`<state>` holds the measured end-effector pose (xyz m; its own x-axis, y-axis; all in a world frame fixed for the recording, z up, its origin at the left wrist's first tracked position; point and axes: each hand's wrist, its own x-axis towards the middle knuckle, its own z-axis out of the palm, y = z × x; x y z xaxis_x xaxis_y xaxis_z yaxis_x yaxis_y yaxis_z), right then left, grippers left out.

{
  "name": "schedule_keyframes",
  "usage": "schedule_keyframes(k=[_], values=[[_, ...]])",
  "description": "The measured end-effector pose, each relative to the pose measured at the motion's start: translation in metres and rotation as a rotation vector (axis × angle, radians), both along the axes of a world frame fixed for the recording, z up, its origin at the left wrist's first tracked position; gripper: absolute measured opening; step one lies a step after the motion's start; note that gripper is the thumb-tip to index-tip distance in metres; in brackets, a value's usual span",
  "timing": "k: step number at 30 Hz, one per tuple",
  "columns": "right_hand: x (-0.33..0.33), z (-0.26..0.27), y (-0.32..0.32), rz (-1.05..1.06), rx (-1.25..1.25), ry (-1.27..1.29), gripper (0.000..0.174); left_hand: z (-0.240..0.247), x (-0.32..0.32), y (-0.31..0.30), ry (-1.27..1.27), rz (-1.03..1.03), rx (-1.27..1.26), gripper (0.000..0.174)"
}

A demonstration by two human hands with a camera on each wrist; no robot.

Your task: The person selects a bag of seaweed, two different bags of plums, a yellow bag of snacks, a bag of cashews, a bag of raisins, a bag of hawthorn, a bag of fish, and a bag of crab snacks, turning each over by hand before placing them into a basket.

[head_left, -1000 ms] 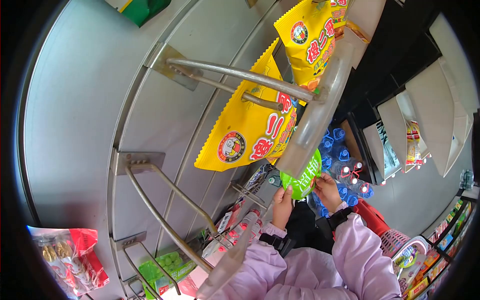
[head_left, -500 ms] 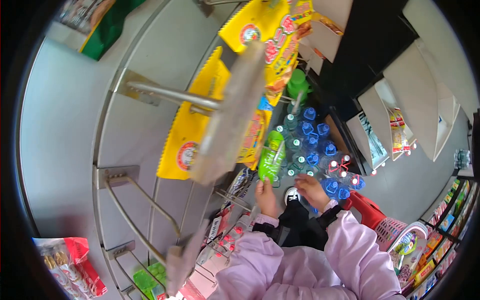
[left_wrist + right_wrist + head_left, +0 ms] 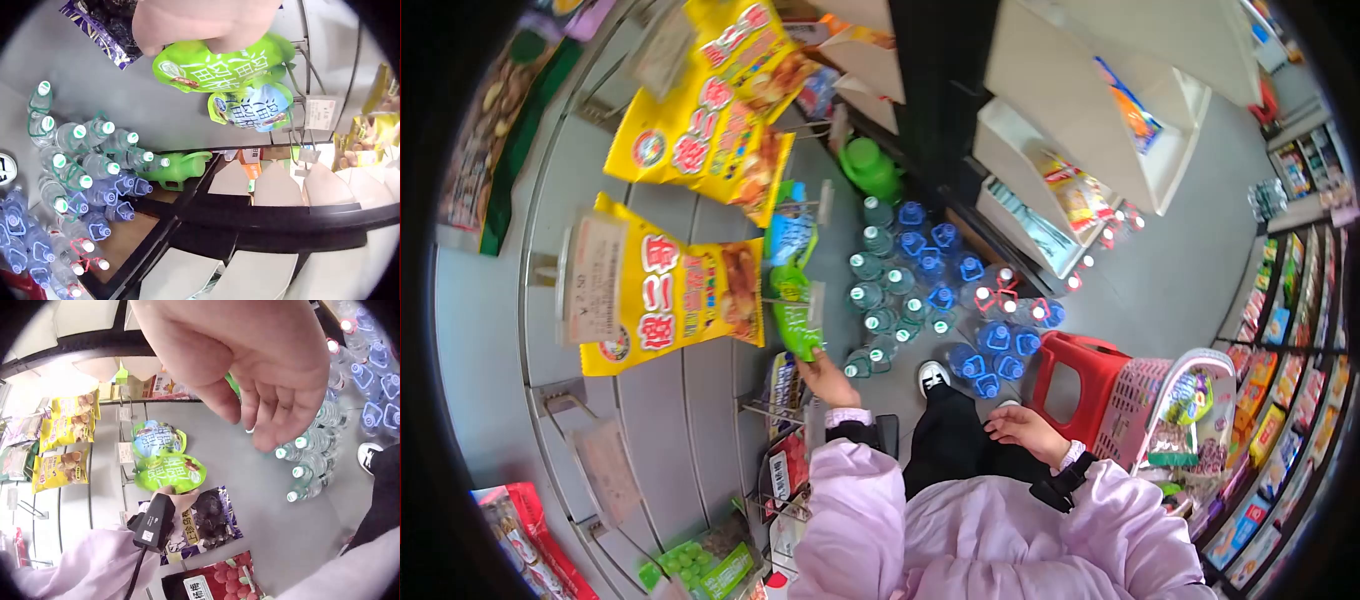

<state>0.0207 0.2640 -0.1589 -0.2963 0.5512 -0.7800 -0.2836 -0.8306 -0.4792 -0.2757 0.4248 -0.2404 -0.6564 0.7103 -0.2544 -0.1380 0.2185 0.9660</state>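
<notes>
A green plum snack bag hangs from a metal hook on the slatted wall. At its lower edge my left hand pinches it; in the left wrist view that hand covers part of the bag. Behind it hangs a blue-and-green bag of similar shape. My right hand is held away from the wall, in front of my body, with loosely bent fingers and nothing in them. Up close in the right wrist view, the same hand shows its palm side.
Yellow snack bags hang left of the green bag. Below it are a dark prune bag and a red berry bag. Bottles crowd the floor. A red stool and a pink basket stand at the right.
My right hand has left the green bag and moved right and down. The bag now hangs on the hook, the left hand still at its lower edge. The head view has turned.
</notes>
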Motion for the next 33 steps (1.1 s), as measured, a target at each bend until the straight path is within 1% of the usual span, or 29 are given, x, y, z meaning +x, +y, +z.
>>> schedule_keyframes(k=[1, 2, 3, 5, 6, 7, 8, 9, 11, 12, 14, 15, 17, 19, 21, 22, 23, 25, 27, 29, 31, 33], values=[[0.006, 0.004, -0.006, -0.008, 0.03, -0.006, 0.029, 0.015, 0.009, -0.003, -0.003, 0.024, -0.098, 0.038], [0.011, 0.009, -0.011, -0.018, 0.059, -0.014, 0.028, 0.024, 0.02, -0.006, -0.069, 0.086, -0.103, 0.045], [0.015, 0.014, -0.016, -0.029, 0.088, -0.022, 0.028, 0.003, 0.011, -0.015, -0.078, 0.0, -0.097, 0.05], [0.021, 0.022, -0.026, -0.049, 0.144, -0.026, 0.026, 0.021, 0.032, -0.031, -0.151, -0.071, -0.235, 0.051], [0.025, 0.025, -0.031, -0.056, 0.174, -0.024, 0.026, 0.015, 0.043, -0.042, -0.176, -0.046, -0.202, 0.048], [0.028, 0.028, -0.036, -0.068, 0.204, -0.024, 0.025, 0.017, 0.053, -0.055, -0.207, -0.106, -0.211, 0.047], [0.031, 0.031, -0.042, -0.068, 0.245, -0.03, 0.024, 0.02, 0.064, -0.067, -0.241, -0.175, -0.222, 0.046], [0.035, 0.032, -0.051, -0.118, 0.296, 0.007, 0.023, 0.024, 0.078, -0.078, -0.281, -0.255, -0.235, 0.044], [0.041, 0.037, -0.066, -0.141, 0.414, -0.027, 0.023, 0.033, 0.105, -0.102, -0.318, -0.479, -0.332, 0.042], [0.048, 0.043, -0.072, -0.095, 0.408, -0.056, 0.024, 0.032, 0.114, -0.115, -0.397, -0.586, -0.367, 0.039], [0.063, 0.057, -0.084, -0.009, 0.41, -0.115, 0.024, 0.044, 0.142, -0.137, -0.438, -0.822, -0.449, 0.034], [0.069, 0.058, -0.093, -0.029, 0.439, -0.129, 0.024, 0.05, 0.155, -0.146, -0.447, -0.932, -0.497, 0.033], [0.083, 0.064, -0.114, -0.029, 0.532, -0.249, 0.024, 0.062, 0.186, -0.164, -0.421, -1.07, -0.551, 0.032], [0.102, 0.076, -0.136, -0.134, 0.492, -0.205, 0.024, 0.087, 0.217, -0.182, -0.382, -1.179, -0.565, 0.03], [0.123, 0.087, -0.162, -0.254, 0.579, -0.28, 0.024, 0.098, 0.244, -0.193, -0.378, -1.285, -0.535, 0.028], [0.135, 0.093, -0.176, -0.349, 0.568, -0.253, 0.023, 0.106, 0.258, -0.197, -0.33, -1.352, -0.52, 0.025], [0.148, 0.101, -0.191, -0.44, 0.557, -0.226, 0.023, 0.111, 0.272, -0.201, -0.312, -1.408, -0.495, 0.026], [0.175, 0.114, -0.221, -0.587, 0.502, -0.284, 0.022, 0.119, 0.297, -0.208, -0.279, -1.511, -0.441, 0.027], [0.2, 0.123, -0.251, -0.721, 0.442, -0.527, 0.021, 0.13, 0.324, -0.215, -0.241, -1.613, -0.416, 0.027], [0.223, 0.125, -0.281, -0.87, 0.454, -0.771, 0.022, 0.142, 0.348, -0.226, -0.217, -1.7, -0.391, 0.027], [0.246, 0.12, -0.309, -0.882, 0.358, -1.209, 0.026, 0.149, 0.368, -0.239, -0.239, -1.788, -0.37, 0.027], [0.262, 0.134, -0.321, -0.743, 0.279, -1.774, 0.03, 0.147, 0.385, -0.251, -0.238, -1.888, -0.316, 0.028]])
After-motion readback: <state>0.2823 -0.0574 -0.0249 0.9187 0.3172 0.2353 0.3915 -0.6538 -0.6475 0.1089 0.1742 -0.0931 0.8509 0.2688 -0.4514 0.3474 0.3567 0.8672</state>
